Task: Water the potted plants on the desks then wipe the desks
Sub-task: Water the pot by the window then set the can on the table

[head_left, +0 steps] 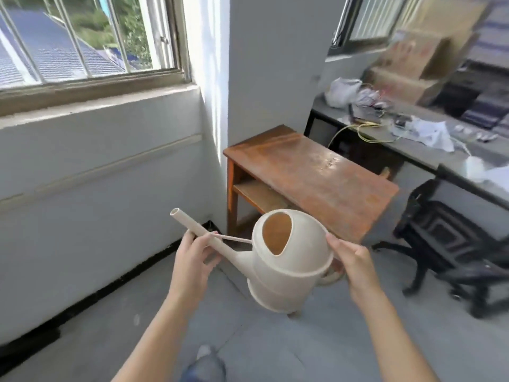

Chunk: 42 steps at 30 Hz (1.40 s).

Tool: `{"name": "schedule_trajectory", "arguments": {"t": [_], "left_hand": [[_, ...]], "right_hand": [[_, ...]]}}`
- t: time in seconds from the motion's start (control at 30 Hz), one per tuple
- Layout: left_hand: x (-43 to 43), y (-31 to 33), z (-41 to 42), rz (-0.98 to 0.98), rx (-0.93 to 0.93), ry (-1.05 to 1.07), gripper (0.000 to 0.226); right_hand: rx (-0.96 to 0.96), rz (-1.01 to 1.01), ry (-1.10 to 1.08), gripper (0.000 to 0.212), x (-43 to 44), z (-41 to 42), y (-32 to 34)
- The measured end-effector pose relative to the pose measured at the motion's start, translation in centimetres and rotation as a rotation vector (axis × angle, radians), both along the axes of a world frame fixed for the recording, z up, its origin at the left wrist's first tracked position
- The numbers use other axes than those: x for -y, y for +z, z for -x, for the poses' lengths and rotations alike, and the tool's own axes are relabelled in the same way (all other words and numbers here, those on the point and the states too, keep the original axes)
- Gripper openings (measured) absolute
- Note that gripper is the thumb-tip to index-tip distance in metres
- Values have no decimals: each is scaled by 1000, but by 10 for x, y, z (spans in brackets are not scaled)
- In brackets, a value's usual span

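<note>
1 cream watering can (289,271), tilted: left hand (192,260) curled round spout (190,226), right hand (355,263) gripping rear handle (329,279); brown wooden surface (316,175) behind.

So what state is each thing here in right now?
Can: held in the air, tilted, spout pointing up-left.
Left hand: grips the spout.
Right hand: holds the handle.
Table: upright, sunlit on top.
Desk: cluttered with bags and wires.
Chair: upright by the desk.
</note>
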State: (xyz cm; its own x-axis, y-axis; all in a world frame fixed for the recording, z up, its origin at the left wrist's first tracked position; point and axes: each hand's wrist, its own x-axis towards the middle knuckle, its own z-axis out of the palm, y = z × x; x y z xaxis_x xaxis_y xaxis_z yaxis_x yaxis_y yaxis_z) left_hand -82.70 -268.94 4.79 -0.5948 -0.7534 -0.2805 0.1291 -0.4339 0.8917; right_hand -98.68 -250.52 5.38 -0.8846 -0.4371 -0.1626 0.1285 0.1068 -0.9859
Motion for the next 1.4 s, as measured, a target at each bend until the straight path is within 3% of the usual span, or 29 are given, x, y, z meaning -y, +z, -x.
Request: {"name": "schedule_trajectory", "arguments": {"t": [0.3, 0.57, 0.8, 0.9, 1.17, 1.27, 1.4], "left_hand": [[9, -13, 116, 22, 104, -314, 10], [64, -26, 228, -6, 64, -391, 19], [108, -30, 309, -22, 23, -294, 15], [126, -34, 333, -36, 33, -201, 17], [168, -40, 379, -24, 48, 48, 10], [186, -44, 394, -31, 80, 122, 10], [202, -49, 409, -34, 101, 173, 19]], "right_hand": [[-17, -35, -234, 29, -24, 89, -15], [40, -75, -271, 22, 21, 181, -22], [79, -92, -230, 18, 80, 263, -19], [58, -104, -212, 27, 113, 308, -21], [30, -142, 71, 29, 214, 413, -22], [28, -172, 140, 42, 253, 443, -29], [24, -204, 178, 29, 294, 469, -35]]}}
